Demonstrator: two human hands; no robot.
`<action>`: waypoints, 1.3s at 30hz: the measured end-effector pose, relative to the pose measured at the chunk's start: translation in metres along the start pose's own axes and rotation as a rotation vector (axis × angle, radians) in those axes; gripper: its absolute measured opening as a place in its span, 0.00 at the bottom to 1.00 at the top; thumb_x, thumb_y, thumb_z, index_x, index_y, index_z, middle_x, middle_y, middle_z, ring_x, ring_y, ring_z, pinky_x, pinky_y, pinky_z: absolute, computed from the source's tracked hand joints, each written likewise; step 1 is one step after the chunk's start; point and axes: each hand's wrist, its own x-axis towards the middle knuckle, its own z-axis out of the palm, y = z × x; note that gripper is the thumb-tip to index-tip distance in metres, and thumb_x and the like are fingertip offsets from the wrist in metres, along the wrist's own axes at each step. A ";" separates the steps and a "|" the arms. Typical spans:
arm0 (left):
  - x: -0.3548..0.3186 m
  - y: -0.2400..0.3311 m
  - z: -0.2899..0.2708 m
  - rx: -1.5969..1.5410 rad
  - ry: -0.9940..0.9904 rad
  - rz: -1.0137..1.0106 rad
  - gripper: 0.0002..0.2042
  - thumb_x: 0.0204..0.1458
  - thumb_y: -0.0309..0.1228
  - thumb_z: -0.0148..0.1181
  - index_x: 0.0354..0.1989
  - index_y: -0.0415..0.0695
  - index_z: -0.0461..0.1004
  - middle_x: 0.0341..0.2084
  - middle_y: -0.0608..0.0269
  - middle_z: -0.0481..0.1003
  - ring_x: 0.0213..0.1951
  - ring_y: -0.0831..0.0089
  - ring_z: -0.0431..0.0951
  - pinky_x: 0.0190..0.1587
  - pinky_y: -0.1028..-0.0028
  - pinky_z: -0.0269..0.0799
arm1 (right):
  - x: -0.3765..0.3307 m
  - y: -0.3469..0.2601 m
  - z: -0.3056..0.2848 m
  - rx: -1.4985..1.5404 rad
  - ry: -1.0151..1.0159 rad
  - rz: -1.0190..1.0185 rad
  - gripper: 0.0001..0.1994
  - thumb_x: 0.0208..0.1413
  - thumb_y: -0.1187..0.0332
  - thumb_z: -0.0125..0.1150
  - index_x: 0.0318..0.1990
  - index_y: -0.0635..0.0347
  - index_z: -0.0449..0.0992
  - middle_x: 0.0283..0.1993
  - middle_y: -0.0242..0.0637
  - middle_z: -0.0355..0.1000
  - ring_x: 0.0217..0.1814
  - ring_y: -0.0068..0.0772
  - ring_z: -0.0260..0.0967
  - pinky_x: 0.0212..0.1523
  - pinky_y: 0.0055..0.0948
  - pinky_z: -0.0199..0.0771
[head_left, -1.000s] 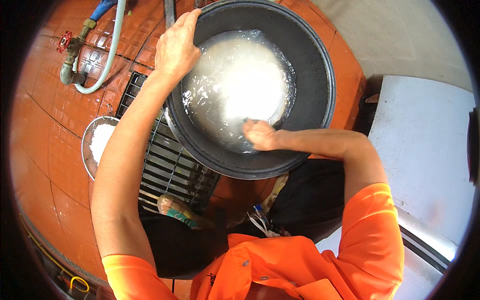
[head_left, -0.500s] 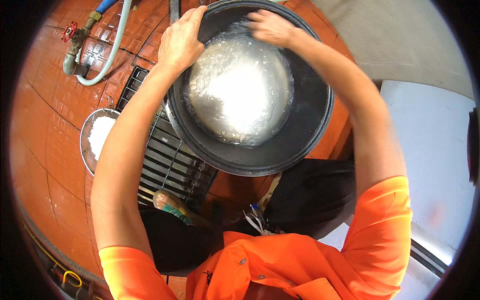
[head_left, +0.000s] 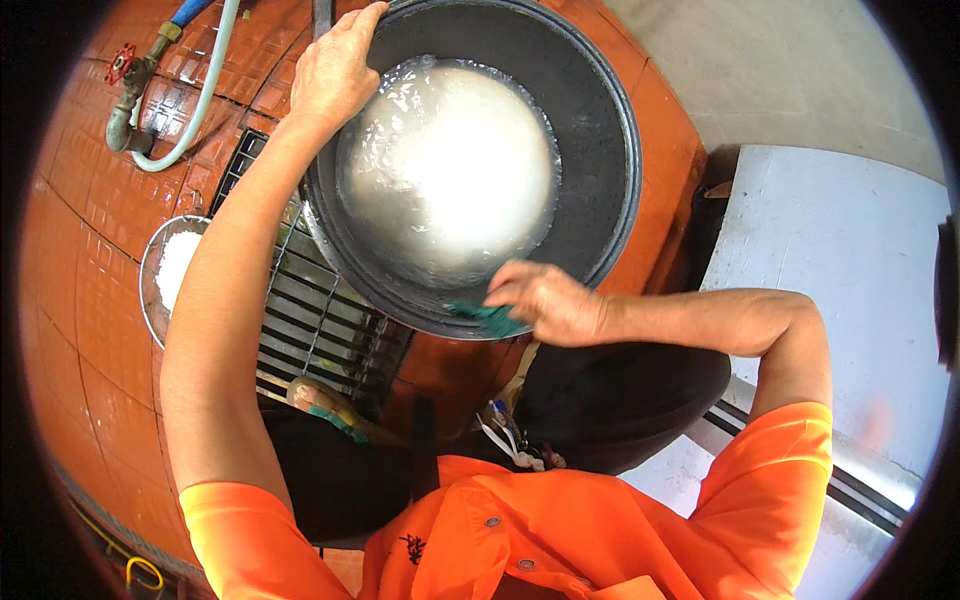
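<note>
Right hand has moved from the far rim of the pan, where it was half a second ago, down to the near rim; a second ago it was also at the near side, so it is circling the inside wall. Left hand is unchanged in place, on the far-left rim. The cloudy, soapy water has slid slightly toward the left of the pan. Judgement: scrubbing is under way around the pan wall, and the foam has not been rinsed out.

Fingers. Right-hand fingers are curled together and pressed down on a green scouring pad, which shows just under the fingertips and lies against the near inner wall. Left-hand fingers are wrapped over the rim, thumb outside, clamped on the pan and holding it tilted.

The pan sits above a metal floor grate, which runs below and left of the left forearm. Left of the grate, well apart from both hands, is a small metal bowl of white powder. Beyond the left fingertips, a pale hose joins a tap with a red valve wheel.

Packages, labels, signs: none visible near either hand. Only a grey-white flat surface lies right of the right forearm, unmarked.
</note>
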 end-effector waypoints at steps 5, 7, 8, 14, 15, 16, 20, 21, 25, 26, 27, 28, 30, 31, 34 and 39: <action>0.004 0.002 -0.003 0.011 -0.016 -0.006 0.32 0.38 0.15 0.46 0.57 0.50 0.63 0.51 0.54 0.69 0.49 0.52 0.71 0.52 0.59 0.67 | 0.008 0.111 -0.092 -1.071 -0.328 0.134 0.07 0.44 0.74 0.56 0.31 0.60 0.78 0.44 0.50 0.70 0.46 0.45 0.70 0.43 0.37 0.76; 0.006 0.006 -0.005 -0.016 -0.038 0.001 0.30 0.37 0.16 0.47 0.56 0.47 0.63 0.51 0.51 0.69 0.49 0.50 0.71 0.51 0.59 0.67 | 0.032 0.147 -0.115 -1.260 -0.135 0.180 0.08 0.49 0.74 0.52 0.33 0.62 0.78 0.42 0.51 0.71 0.45 0.45 0.71 0.41 0.36 0.77; 0.007 0.014 -0.015 -0.052 -0.078 -0.034 0.29 0.37 0.16 0.48 0.54 0.45 0.63 0.49 0.48 0.69 0.48 0.49 0.71 0.51 0.59 0.67 | 0.039 0.152 -0.106 -1.188 -0.175 0.208 0.08 0.49 0.74 0.52 0.34 0.63 0.77 0.42 0.51 0.71 0.45 0.44 0.71 0.41 0.36 0.77; 0.006 0.017 -0.032 -0.061 -0.062 -0.065 0.27 0.36 0.16 0.47 0.52 0.41 0.65 0.45 0.46 0.71 0.46 0.47 0.71 0.48 0.59 0.68 | 0.067 0.098 -0.006 -0.650 -0.491 -0.008 0.18 0.40 0.75 0.60 0.42 0.72 0.68 0.42 0.55 0.69 0.44 0.44 0.72 0.42 0.35 0.77; 0.010 0.021 -0.030 -0.071 -0.054 -0.065 0.27 0.36 0.16 0.47 0.52 0.41 0.65 0.46 0.46 0.71 0.46 0.47 0.71 0.48 0.59 0.68 | 0.063 0.116 0.023 -0.602 -0.428 -0.176 0.06 0.44 0.77 0.59 0.31 0.69 0.75 0.38 0.50 0.71 0.34 0.33 0.72 0.32 0.26 0.80; 0.010 0.021 -0.024 -0.075 -0.059 -0.073 0.27 0.36 0.15 0.47 0.52 0.40 0.65 0.46 0.46 0.71 0.46 0.47 0.71 0.49 0.59 0.68 | 0.078 0.099 0.036 -0.589 -0.445 -0.145 0.04 0.45 0.78 0.57 0.30 0.67 0.74 0.36 0.50 0.71 0.28 0.32 0.71 0.27 0.26 0.79; 0.013 0.027 -0.025 -0.044 -0.068 -0.096 0.27 0.37 0.15 0.47 0.52 0.40 0.65 0.47 0.46 0.70 0.47 0.48 0.71 0.49 0.59 0.67 | 0.151 0.097 0.081 -1.583 -0.196 -0.272 0.24 0.63 0.57 0.25 0.57 0.60 0.61 0.60 0.46 0.59 0.62 0.40 0.57 0.60 0.42 0.57; 0.013 0.030 -0.023 -0.059 -0.060 -0.069 0.27 0.37 0.15 0.47 0.52 0.40 0.65 0.47 0.46 0.70 0.47 0.48 0.71 0.49 0.59 0.67 | 0.185 0.106 0.086 -1.454 0.039 -0.270 0.23 0.59 0.59 0.31 0.57 0.60 0.61 0.60 0.48 0.58 0.63 0.43 0.56 0.61 0.44 0.56; 0.011 0.014 -0.024 -0.071 -0.030 0.005 0.28 0.36 0.15 0.46 0.53 0.39 0.65 0.48 0.46 0.69 0.47 0.47 0.71 0.49 0.59 0.67 | 0.268 0.064 -0.004 -0.611 0.187 -0.057 0.12 0.41 0.77 0.54 0.37 0.61 0.74 0.42 0.51 0.70 0.40 0.50 0.72 0.33 0.44 0.75; 0.010 0.014 -0.025 -0.068 -0.036 -0.006 0.28 0.36 0.15 0.46 0.53 0.39 0.65 0.48 0.46 0.69 0.47 0.47 0.70 0.50 0.59 0.67 | 0.267 0.064 -0.015 -0.564 0.297 0.001 0.07 0.45 0.75 0.52 0.31 0.61 0.77 0.42 0.47 0.72 0.44 0.48 0.72 0.42 0.39 0.73; 0.010 0.016 -0.024 -0.081 -0.039 -0.013 0.28 0.36 0.15 0.46 0.53 0.39 0.64 0.48 0.46 0.69 0.47 0.47 0.70 0.50 0.59 0.67 | 0.260 0.069 -0.016 -0.520 0.484 -0.039 0.09 0.42 0.76 0.54 0.32 0.59 0.77 0.45 0.46 0.70 0.46 0.47 0.71 0.41 0.38 0.73; 0.010 0.013 -0.024 -0.084 -0.055 -0.023 0.28 0.36 0.15 0.46 0.53 0.39 0.64 0.49 0.47 0.69 0.48 0.47 0.70 0.50 0.59 0.67 | 0.248 0.071 -0.015 -0.502 0.430 -0.146 0.12 0.40 0.77 0.55 0.35 0.58 0.77 0.45 0.46 0.69 0.46 0.47 0.70 0.41 0.39 0.73; 0.009 0.011 -0.024 -0.091 -0.063 -0.024 0.28 0.36 0.15 0.46 0.53 0.39 0.64 0.49 0.47 0.68 0.48 0.47 0.70 0.50 0.59 0.67 | 0.218 0.074 -0.004 -0.467 0.339 -0.277 0.15 0.39 0.78 0.56 0.39 0.56 0.76 0.46 0.45 0.68 0.46 0.46 0.69 0.41 0.41 0.72; 0.009 0.011 -0.024 -0.097 -0.066 -0.022 0.28 0.37 0.16 0.46 0.54 0.40 0.64 0.50 0.47 0.68 0.48 0.47 0.70 0.49 0.59 0.67 | 0.201 0.080 0.007 -0.451 0.303 -0.300 0.15 0.40 0.78 0.57 0.40 0.56 0.75 0.46 0.45 0.67 0.47 0.45 0.68 0.42 0.41 0.71; 0.010 0.012 -0.027 -0.105 -0.096 -0.055 0.28 0.38 0.16 0.47 0.54 0.40 0.63 0.50 0.48 0.68 0.47 0.48 0.71 0.49 0.59 0.67 | 0.137 0.100 0.018 -0.590 0.111 -0.419 0.18 0.36 0.76 0.61 0.41 0.53 0.73 0.47 0.37 0.65 0.51 0.38 0.63 0.47 0.41 0.66; 0.007 0.011 -0.028 -0.148 -0.062 -0.038 0.27 0.38 0.17 0.49 0.53 0.41 0.63 0.49 0.50 0.69 0.47 0.49 0.71 0.49 0.60 0.68 | 0.061 0.116 0.002 -0.661 -0.349 -0.293 0.08 0.48 0.74 0.52 0.37 0.54 0.73 0.47 0.38 0.64 0.47 0.36 0.64 0.44 0.37 0.70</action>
